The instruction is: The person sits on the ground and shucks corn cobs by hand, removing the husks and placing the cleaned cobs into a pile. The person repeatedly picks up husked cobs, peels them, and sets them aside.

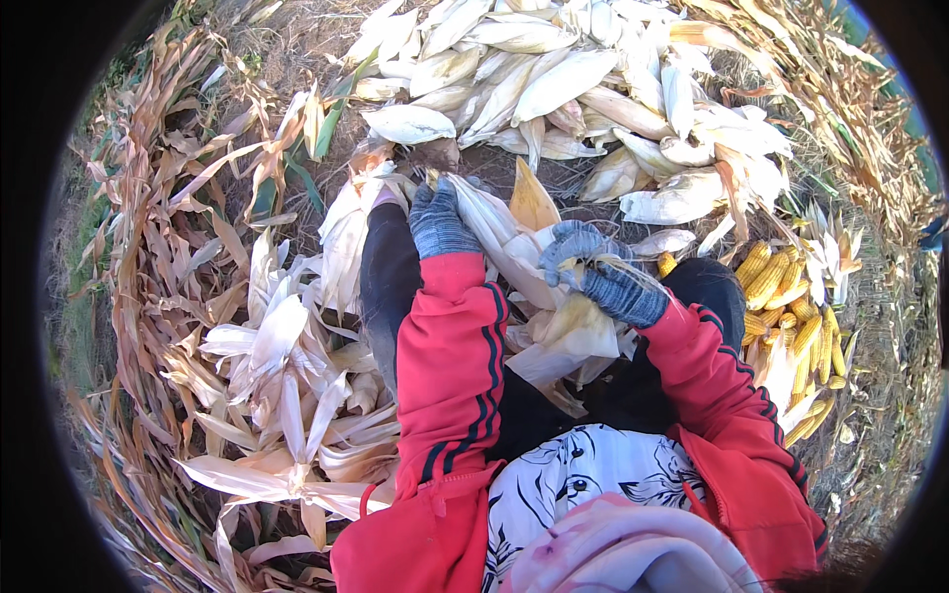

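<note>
An ear of corn in pale dry husk (493, 233) lies slantwise between my two gloved hands. My left hand (442, 215), in a grey knitted glove, grips its upper end near my knee. At its lower end, my right hand (599, 270) has curled fingers with thin husk strands or silk in them; whether it also holds the ear is hard to tell. An orange-tan husk leaf (534, 200) stands up between the hands. Below them, loose husks (574, 333) lie between my legs. How much of the cob is bare cannot be seen.
A large heap of unhusked ears (519, 81) lies ahead. Bare yellow cobs (797, 319) are piled beside my right knee. Stripped husks (289, 385) cover the ground at the left. Dry corn stalks (148, 296) curve along the left, with more stalks (838, 104) at the upper right.
</note>
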Demonstrator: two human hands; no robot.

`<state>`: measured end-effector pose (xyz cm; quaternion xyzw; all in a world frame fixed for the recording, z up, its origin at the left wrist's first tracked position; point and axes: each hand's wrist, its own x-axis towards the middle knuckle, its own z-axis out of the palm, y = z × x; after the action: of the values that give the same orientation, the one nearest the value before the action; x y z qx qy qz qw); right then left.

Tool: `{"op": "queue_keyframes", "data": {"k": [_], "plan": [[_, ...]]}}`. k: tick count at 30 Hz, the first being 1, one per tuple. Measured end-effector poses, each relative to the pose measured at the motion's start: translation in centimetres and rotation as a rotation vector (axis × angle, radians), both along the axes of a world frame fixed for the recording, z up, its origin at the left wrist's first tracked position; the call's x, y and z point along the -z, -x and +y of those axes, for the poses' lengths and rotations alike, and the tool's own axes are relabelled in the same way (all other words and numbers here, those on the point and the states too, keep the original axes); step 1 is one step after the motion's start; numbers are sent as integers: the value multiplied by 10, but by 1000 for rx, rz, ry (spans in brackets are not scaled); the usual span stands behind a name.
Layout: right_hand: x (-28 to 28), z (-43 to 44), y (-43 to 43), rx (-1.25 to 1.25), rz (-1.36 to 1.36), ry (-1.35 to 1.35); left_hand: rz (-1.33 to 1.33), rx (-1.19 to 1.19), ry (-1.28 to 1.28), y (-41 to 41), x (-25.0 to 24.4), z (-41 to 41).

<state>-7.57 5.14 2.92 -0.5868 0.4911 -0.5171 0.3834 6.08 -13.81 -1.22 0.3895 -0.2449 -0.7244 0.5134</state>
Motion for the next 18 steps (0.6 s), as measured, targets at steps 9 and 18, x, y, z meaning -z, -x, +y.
{"op": "queue_keyframes", "data": {"k": [9,18], "plan": [[54,83,13,-321,769,-689,196,-120,46,-52,-6,-54],[-21,17,10,89,25,-146,287,76,235,-24,-39,-22]]}}
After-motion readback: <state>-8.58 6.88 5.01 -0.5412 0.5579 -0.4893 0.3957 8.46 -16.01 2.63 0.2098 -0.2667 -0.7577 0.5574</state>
